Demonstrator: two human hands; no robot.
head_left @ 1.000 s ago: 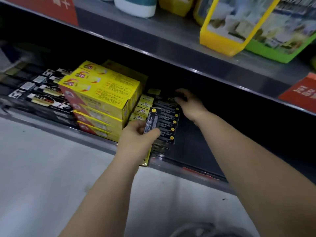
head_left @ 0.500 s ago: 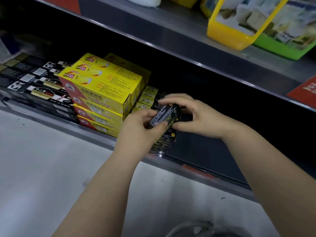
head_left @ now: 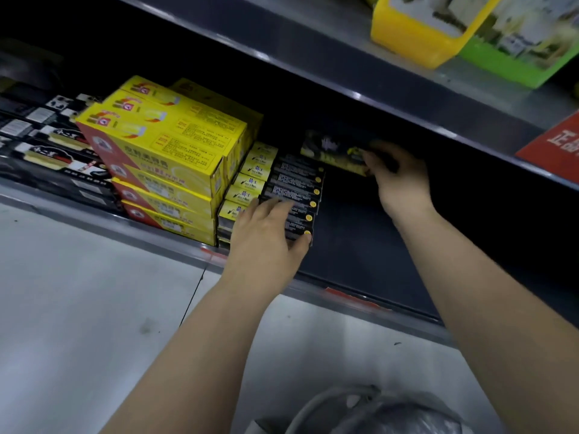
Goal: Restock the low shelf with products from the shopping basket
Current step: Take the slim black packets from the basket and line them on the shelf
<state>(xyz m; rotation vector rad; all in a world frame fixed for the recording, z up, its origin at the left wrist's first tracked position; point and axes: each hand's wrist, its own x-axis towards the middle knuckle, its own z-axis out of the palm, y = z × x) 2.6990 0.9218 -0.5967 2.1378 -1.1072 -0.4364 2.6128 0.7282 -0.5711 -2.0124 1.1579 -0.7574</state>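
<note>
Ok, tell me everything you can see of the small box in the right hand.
The small box is a long, slim carton, black with yellow along one side, seemingly cardboard; its print is blurred. The right hand grips its right end with curled fingers, holding it deep inside the dark low shelf, behind and right of the row of similar black boxes.
</note>
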